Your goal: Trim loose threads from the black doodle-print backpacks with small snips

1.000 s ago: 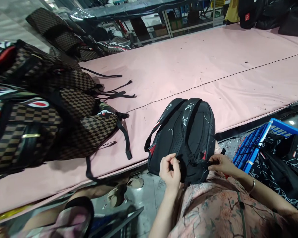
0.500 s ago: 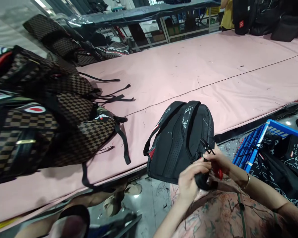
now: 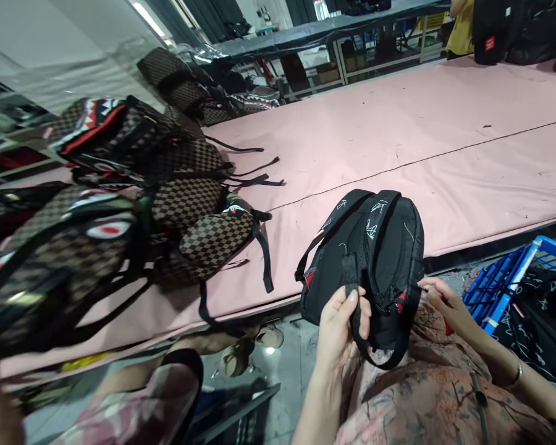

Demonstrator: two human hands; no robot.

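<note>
A black backpack (image 3: 393, 247) leans on the edge of the pink-covered table, its back panel and shoulder straps facing me. My left hand (image 3: 340, 324) is closed around a black webbing strap (image 3: 351, 272), whose flat end stands up above the thumb; the strap loops down below the bag. At the bag's right side, my right hand (image 3: 445, 303) has its fingertips pinched together by the edge. Under that palm shows a bit of the red handle of the thread snips (image 3: 447, 328); their blades are hidden.
Checkered backpacks (image 3: 217, 244) with dangling straps are heaped on the left of the pink table (image 3: 375, 148). A co-worker's blurred hand (image 3: 0, 402) is at the lower left. A blue crate (image 3: 514, 284) with black patterned bags stands right. More black bags (image 3: 532, 37) lie far right.
The view has swung left. My hands have moved apart: the left now holds up the strap end, the right has gone to the bag's side. The snips' blades no longer show.
</note>
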